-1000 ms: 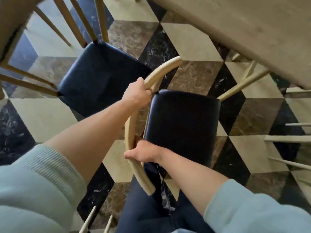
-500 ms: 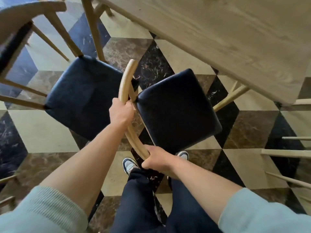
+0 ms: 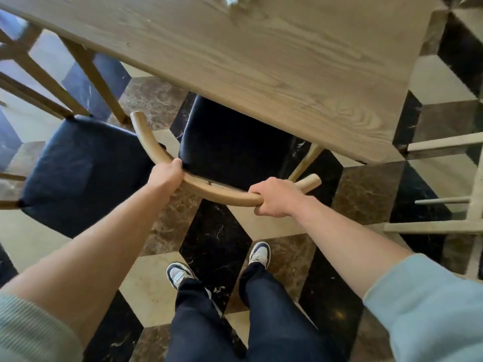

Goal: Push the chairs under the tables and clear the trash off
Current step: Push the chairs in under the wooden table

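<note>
A chair with a curved wooden back rail (image 3: 217, 193) and a black padded seat (image 3: 230, 150) stands in front of me. Its seat is partly under the edge of the wooden table (image 3: 261, 64). My left hand (image 3: 167, 175) grips the rail left of the middle. My right hand (image 3: 274, 198) grips it near its right end. A crumpled whitish scrap (image 3: 235, 0) lies on the table at the top edge of the view, mostly cut off.
A second black-seated chair (image 3: 83, 171) stands close on the left, out from the table, its wooden back at the upper left. Pale wooden rungs of more furniture (image 3: 441, 226) reach in on the right. My feet stand on the patterned marble floor (image 3: 217, 244).
The chair has turned to face the table and slid forward, so its seat now goes under the table edge. Both hands stayed on the rail.
</note>
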Demonstrator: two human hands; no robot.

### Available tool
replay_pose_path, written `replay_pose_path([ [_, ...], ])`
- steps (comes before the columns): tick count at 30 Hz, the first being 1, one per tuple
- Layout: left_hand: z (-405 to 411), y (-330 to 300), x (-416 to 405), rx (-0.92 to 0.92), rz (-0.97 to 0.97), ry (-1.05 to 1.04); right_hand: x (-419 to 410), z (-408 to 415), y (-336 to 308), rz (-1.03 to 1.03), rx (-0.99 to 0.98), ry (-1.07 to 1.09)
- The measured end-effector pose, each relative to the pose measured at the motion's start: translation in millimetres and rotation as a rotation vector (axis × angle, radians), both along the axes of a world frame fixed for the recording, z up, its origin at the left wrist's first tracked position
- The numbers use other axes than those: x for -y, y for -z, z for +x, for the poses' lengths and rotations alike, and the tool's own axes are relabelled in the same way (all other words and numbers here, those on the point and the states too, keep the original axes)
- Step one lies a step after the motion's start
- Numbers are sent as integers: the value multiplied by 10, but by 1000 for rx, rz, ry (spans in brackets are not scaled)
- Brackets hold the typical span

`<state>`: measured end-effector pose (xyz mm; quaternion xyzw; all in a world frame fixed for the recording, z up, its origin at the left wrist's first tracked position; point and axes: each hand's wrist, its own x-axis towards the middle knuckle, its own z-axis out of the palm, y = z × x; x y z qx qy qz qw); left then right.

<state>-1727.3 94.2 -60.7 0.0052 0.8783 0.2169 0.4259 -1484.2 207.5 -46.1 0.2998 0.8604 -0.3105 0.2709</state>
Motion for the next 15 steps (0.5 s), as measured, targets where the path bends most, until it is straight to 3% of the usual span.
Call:
replay_pose_path([
  [3, 169, -16, -117, -18, -9, 117, -238, 193, -27, -85, 7, 8],
  [9, 172, -211, -195, 138, -103, 254, -224, 254, 11, -89, -27, 16],
  [15, 391, -338, -275, 216, -131, 466, -266, 492, -97, -152, 95, 77],
])
